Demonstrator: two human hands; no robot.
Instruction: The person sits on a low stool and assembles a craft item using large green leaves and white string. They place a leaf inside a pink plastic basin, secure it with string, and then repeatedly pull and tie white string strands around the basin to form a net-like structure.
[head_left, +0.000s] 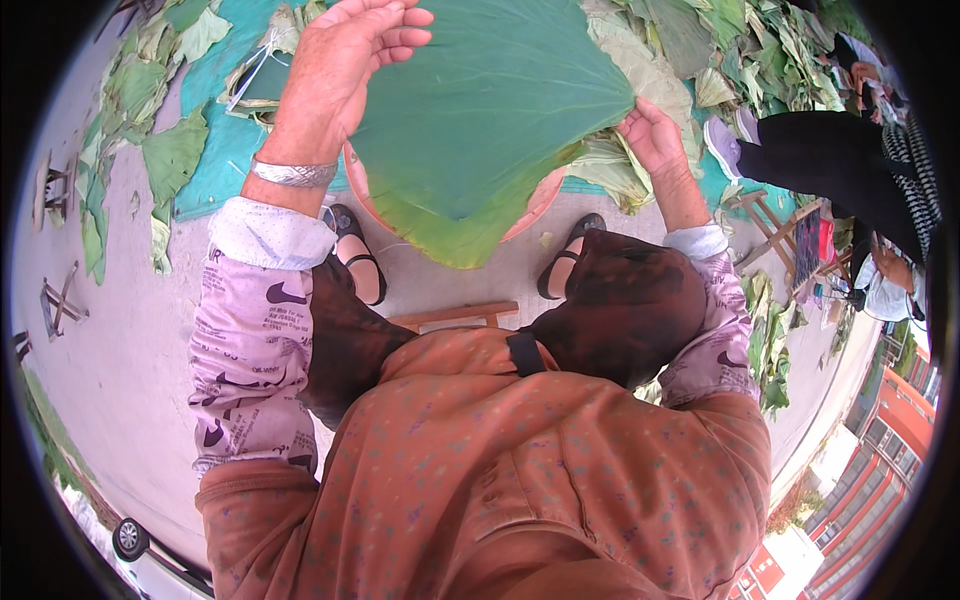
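Observation:
A large green lotus leaf (490,110), yellowing along its near edge, spreads out in front of me above a pinkish round basin (535,208). My right hand (655,138) grips the leaf's right corner between thumb and fingers. Over the leaf's left part, my left hand (358,52) is raised with its fingers loosely bent and apart, holding nothing that I can see. The leaf hides most of the basin and whatever is in it. The top edge of the picture cuts off the leaf's far part.
Dried lotus leaves (765,60) are heaped at the far right on a turquoise sheet (215,165); more leaves (140,90) lie at the left. A tied bundle (262,75) is beside my left hand. Another person's leg (820,145) and a folding stool (785,235) are at the right.

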